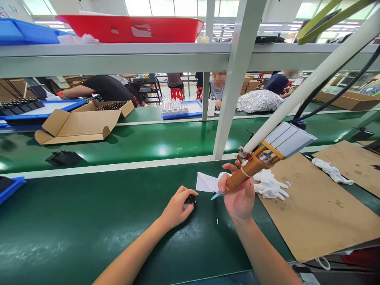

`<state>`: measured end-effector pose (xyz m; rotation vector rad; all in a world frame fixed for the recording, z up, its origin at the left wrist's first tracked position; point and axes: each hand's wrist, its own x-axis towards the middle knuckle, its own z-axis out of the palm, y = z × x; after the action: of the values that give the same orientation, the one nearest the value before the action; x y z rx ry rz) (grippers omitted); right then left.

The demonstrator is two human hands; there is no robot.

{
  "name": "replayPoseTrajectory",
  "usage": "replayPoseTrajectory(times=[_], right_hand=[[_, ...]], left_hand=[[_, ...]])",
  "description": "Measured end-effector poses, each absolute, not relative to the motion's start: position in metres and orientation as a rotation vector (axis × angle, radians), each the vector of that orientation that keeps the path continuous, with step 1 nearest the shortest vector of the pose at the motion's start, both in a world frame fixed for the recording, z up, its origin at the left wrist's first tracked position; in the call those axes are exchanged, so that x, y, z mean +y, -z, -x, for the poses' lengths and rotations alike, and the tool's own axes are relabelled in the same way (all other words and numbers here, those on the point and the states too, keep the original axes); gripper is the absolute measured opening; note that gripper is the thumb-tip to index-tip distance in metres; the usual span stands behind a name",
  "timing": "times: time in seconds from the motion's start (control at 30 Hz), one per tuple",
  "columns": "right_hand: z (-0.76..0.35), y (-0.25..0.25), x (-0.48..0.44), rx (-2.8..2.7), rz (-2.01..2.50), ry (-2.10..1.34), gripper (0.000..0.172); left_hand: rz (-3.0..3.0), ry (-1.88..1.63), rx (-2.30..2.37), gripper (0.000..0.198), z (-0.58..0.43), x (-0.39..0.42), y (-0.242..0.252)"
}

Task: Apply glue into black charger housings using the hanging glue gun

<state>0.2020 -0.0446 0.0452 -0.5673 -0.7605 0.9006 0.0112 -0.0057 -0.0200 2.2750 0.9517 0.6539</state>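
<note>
My left hand (178,208) is closed around a small black part (190,200), held low over the green work surface (89,221). Most of that part is hidden by my fingers. In my right hand (240,198) lies a gold-coloured glue dispenser (243,172), tilted down to the left, its blue nozzle (215,196) apart from the black part. A white pole (285,99) slopes down to the dispenser from the upper right. Behind my hands is a piece of white paper (207,182). A thin dark tool (217,211) with a shiny tip lies below the nozzle.
White gloves (270,184) and brown cardboard (320,209) lie to the right. A metal post (228,95) rises ahead, under a shelf with a red tray (130,29). Across the green belt (166,138) stand an open cardboard box (80,122) and a blue tray (194,109). Several people sit beyond.
</note>
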Motion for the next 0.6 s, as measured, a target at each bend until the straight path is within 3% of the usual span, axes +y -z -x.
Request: replayPoseTrajectory(times=[0.17,0.6], right_hand=[[-0.203,-0.043,-0.045,-0.759,0.547,-0.911,0.037],[-0.205,-0.042,-0.044,-0.769,0.612,-0.896,0.039]], left_hand=[[-2.447,-0.534,0.868,0.046,-0.003,-0.013,0.004],[-2.429,-0.766,1.038,0.022,-0.011,-0.018,0.030]])
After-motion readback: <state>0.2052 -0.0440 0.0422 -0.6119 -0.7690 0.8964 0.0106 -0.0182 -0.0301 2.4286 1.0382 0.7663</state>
